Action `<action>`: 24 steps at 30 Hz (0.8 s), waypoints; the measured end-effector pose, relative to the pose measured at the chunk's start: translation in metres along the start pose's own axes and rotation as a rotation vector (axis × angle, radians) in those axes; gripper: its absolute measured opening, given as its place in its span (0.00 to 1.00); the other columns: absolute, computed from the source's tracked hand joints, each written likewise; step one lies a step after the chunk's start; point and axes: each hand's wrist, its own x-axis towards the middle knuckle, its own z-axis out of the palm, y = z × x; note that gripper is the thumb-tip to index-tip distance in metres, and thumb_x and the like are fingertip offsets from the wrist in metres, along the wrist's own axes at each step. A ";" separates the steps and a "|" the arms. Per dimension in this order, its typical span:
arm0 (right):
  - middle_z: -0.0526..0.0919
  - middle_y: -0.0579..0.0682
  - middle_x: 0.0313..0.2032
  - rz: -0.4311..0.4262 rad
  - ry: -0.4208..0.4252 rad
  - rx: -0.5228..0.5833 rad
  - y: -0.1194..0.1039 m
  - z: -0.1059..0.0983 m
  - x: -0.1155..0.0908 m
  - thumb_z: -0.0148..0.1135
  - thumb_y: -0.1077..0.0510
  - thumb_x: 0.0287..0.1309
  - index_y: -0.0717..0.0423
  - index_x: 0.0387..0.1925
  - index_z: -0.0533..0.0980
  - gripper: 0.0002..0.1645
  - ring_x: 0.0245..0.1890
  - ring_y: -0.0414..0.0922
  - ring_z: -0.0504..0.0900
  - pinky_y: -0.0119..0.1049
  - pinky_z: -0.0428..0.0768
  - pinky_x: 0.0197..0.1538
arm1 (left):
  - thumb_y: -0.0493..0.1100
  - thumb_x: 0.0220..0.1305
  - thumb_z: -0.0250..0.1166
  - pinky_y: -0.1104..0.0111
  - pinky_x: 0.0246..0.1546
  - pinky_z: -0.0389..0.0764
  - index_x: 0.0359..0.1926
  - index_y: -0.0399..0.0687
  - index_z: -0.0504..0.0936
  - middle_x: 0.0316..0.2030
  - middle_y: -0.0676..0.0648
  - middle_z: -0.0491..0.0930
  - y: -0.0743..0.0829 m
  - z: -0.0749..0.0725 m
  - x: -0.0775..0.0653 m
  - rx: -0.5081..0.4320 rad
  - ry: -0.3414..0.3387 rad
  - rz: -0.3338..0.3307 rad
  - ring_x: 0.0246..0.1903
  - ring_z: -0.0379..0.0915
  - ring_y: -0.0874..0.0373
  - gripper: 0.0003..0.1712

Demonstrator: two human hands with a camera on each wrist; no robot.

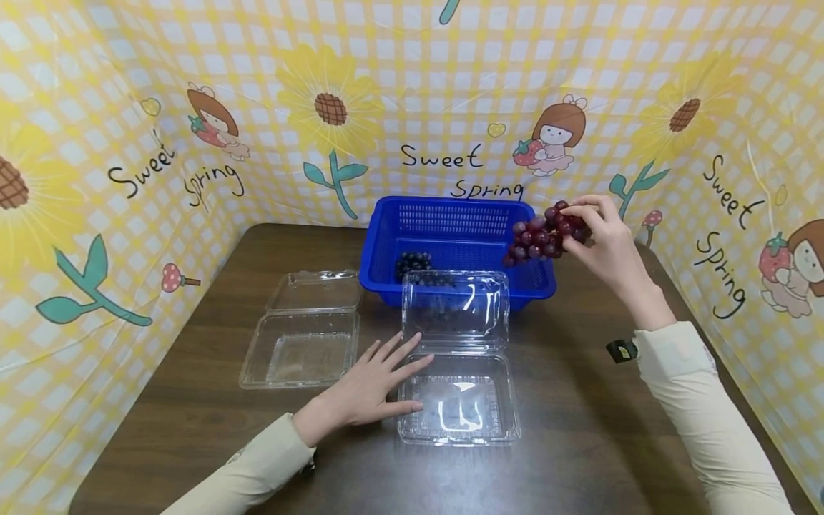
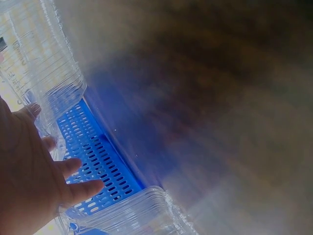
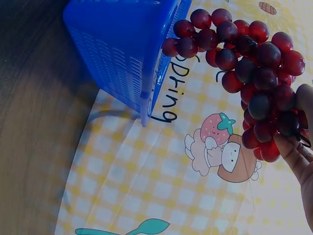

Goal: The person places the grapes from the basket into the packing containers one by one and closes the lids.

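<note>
My right hand (image 1: 601, 239) pinches a bunch of red grapes (image 1: 537, 236) by one end, over the right side of a blue basket (image 1: 380, 275). In the right wrist view the red grapes (image 3: 264, 73) hang beside the basket's rim, thumb and fingers at their end. My left hand (image 1: 367, 386) is spread with straight fingers at the left edge of an open clear plastic clamshell box (image 1: 511, 400), its lid raised toward the basket. In the left wrist view the left hand (image 2: 34, 171) overlaps clear plastic, the basket behind it.
Dark grapes (image 1: 413, 265) lie in the basket, partly behind the raised lid. A second open clamshell box (image 1: 257, 357) stands to the left on the brown table (image 1: 193, 422). A yellow checked cloth (image 1: 412, 93) surrounds the table at the back and sides.
</note>
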 end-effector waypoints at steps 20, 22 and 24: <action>0.71 0.61 0.50 -0.012 0.023 -0.001 -0.005 -0.007 0.002 0.67 0.73 0.42 0.62 0.44 0.76 0.23 0.48 0.53 0.72 0.30 0.68 0.33 | 0.75 0.60 0.40 0.41 0.64 0.50 0.72 0.69 0.47 0.73 0.50 0.36 0.000 -0.001 0.000 -0.012 -0.015 -0.008 0.71 0.35 0.45 0.42; 0.71 0.61 0.50 -0.007 0.030 0.002 -0.006 -0.008 0.002 0.67 0.73 0.41 0.62 0.44 0.76 0.23 0.48 0.53 0.72 0.29 0.68 0.35 | 0.75 0.60 0.40 0.41 0.64 0.50 0.72 0.69 0.47 0.73 0.51 0.36 0.000 -0.001 0.000 -0.013 -0.014 -0.007 0.71 0.35 0.44 0.42; 0.71 0.61 0.50 -0.006 0.032 -0.002 -0.006 -0.009 0.002 0.67 0.73 0.41 0.62 0.44 0.76 0.23 0.48 0.53 0.73 0.26 0.68 0.37 | 0.75 0.60 0.40 0.41 0.64 0.50 0.72 0.70 0.46 0.73 0.51 0.35 0.000 0.000 0.000 -0.011 -0.013 -0.008 0.71 0.35 0.45 0.42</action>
